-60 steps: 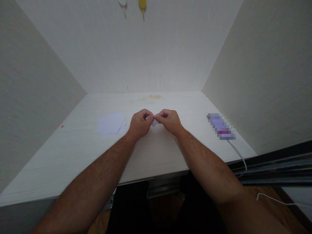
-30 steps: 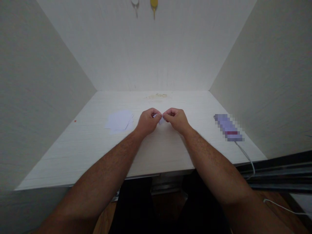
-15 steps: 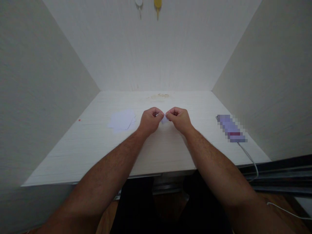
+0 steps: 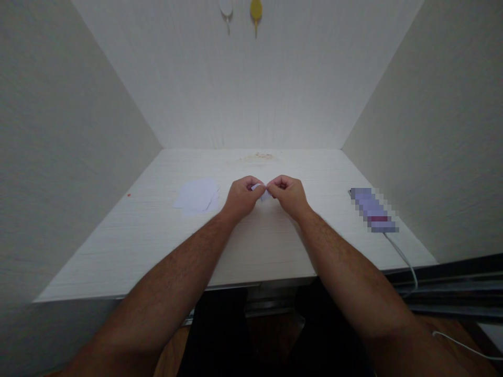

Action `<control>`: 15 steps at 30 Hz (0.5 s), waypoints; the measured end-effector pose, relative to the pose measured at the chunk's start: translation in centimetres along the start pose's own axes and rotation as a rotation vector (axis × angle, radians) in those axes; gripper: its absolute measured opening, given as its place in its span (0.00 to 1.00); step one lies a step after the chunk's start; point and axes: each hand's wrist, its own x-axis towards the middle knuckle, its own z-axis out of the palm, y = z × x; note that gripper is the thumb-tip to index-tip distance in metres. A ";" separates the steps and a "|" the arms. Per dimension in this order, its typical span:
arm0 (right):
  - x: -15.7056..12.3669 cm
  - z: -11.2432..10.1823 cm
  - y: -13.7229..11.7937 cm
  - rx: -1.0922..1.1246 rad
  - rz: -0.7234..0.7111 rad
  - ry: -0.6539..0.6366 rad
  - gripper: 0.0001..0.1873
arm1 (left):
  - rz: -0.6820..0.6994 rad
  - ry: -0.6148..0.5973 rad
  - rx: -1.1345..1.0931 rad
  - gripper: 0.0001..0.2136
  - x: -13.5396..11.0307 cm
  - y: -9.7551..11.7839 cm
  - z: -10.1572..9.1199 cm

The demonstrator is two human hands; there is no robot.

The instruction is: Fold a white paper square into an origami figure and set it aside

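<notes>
The person's legwear (image 4: 222,332) is plain black; the forearms (image 4: 183,267), the left hand (image 4: 242,198) and the right hand (image 4: 291,196) are bare.

White table (image 4: 267,251) is meeting a pale back wall (image 4: 251,94), grey side walls (image 4: 440,136) are flanking it, brown floor (image 4: 172,352) is showing below

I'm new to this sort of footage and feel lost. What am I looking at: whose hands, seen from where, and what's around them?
There is no machine here. You see a person's bare left hand and right hand, through a camera worn on that person's head, looking forward and down. Over a white table, they pinch what looks like a small piece of white paper, partly hidden. To the left lie overlapping white sheets. To the right is a flat object, pixelated, with a white cable running from it over the near edge.
</notes>
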 end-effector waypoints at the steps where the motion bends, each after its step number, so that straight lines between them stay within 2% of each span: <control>1: 0.0 0.0 0.0 -0.005 0.002 0.005 0.08 | 0.001 -0.004 -0.024 0.08 0.0 -0.1 0.0; 15: -0.1 -0.1 0.0 -0.016 -0.041 0.009 0.08 | 0.011 0.026 -0.122 0.07 0.1 -0.1 0.3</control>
